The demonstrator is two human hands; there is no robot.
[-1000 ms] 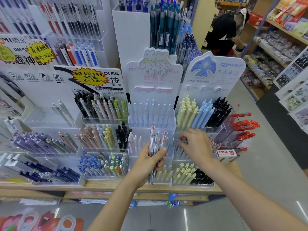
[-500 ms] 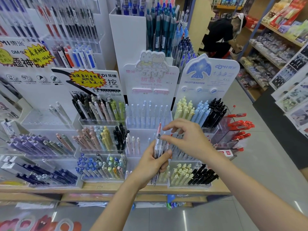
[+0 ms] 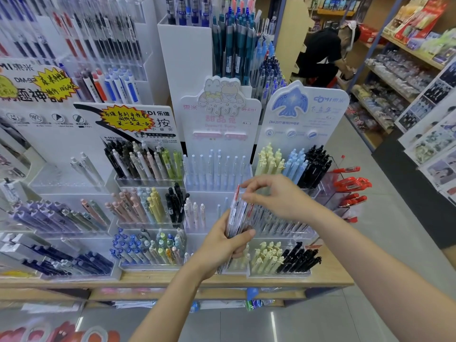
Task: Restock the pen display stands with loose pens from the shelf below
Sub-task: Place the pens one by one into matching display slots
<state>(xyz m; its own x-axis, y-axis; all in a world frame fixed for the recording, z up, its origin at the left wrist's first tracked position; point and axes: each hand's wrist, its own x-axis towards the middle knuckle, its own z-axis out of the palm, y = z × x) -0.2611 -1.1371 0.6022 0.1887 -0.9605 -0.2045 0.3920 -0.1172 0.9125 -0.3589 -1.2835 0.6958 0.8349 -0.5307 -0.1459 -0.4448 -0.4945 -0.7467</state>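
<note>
Pens (image 3: 238,215), clear with red clips, stand bunched in your left hand (image 3: 223,245) just before the bird stand (image 3: 299,124); your right hand (image 3: 276,196) pinches one top; open floor (image 3: 370,243) lies right.

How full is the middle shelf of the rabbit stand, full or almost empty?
Almost empty. The middle shelf holds only a few white pens at its left; the rest is bare plastic.

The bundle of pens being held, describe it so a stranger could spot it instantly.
Find the white display stand with the blue bird. Below it, the left hand grips a bundle of clear pens upright. Unlike the racked pens around, it is loose, with red tips.
</note>
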